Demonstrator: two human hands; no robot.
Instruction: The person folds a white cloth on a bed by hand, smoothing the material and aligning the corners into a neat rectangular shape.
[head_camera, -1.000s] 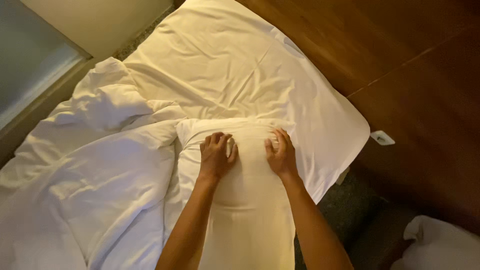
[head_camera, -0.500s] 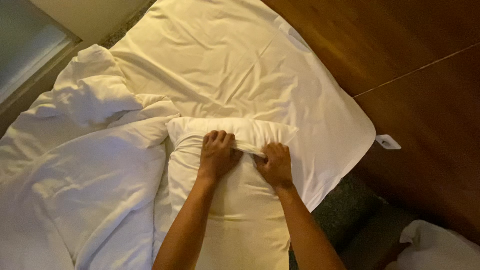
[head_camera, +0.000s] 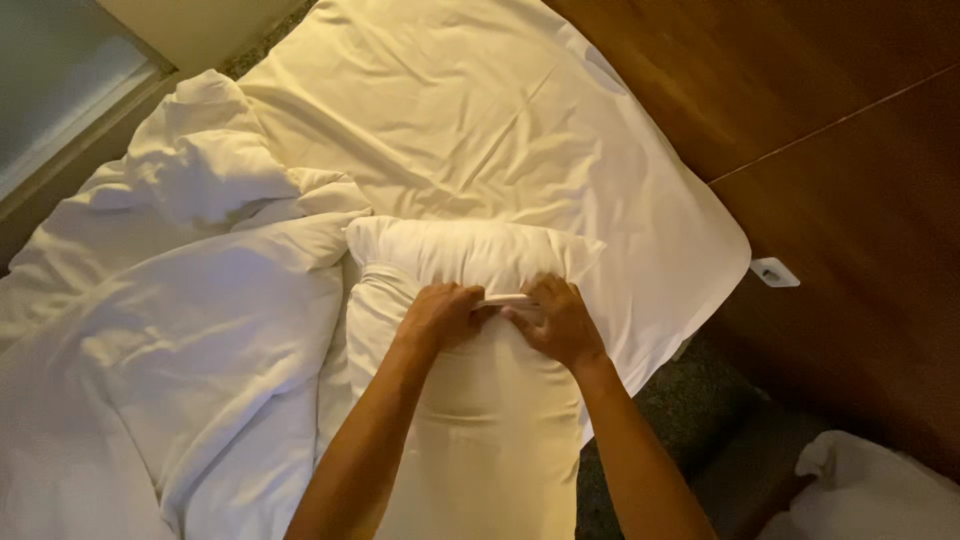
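Head view: both hands, left hand (head_camera: 440, 315) and right hand (head_camera: 560, 322), pinch fingers closed on the soft, light pillow (head_camera: 470, 400) beside the duvet (head_camera: 180, 350).

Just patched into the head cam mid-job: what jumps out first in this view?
Two bare hands meet at centre frame, the left hand and right hand pinching a fold of a white pillow that stands on end against the bed. A rumpled white duvet fills the left, a flat white sheet spreads above, and a dark wooden wall panel takes the right.
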